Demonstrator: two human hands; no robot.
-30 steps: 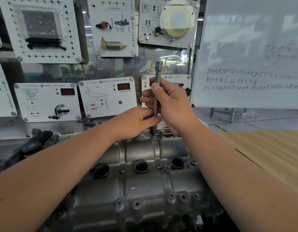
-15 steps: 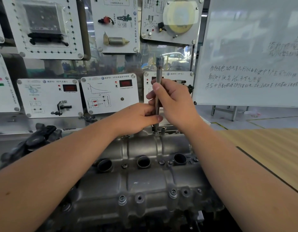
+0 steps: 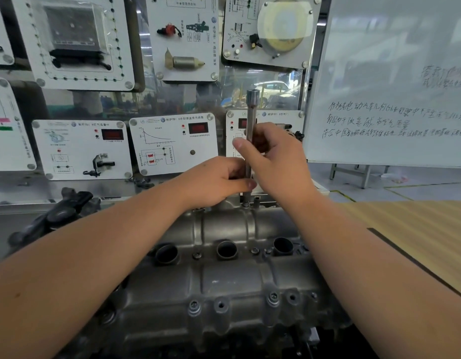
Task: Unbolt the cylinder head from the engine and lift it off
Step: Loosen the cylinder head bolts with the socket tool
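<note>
On cylinder head (image 3: 224, 275): one extension bar (image 3: 251, 112), left hand (image 3: 214, 181), right hand (image 3: 278, 159) gripping.

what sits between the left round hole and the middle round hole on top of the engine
In the head view, one small bolt head sits on the cylinder head casting, between the left round hole and the middle round hole; nothing else lies there.

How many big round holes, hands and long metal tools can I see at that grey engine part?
3 large round dark holes in the grey cast-metal cylinder head
2 bare hands: left hand and right hand, both gripping the tool
1 long upright steel socket bar
Total: 6
</note>
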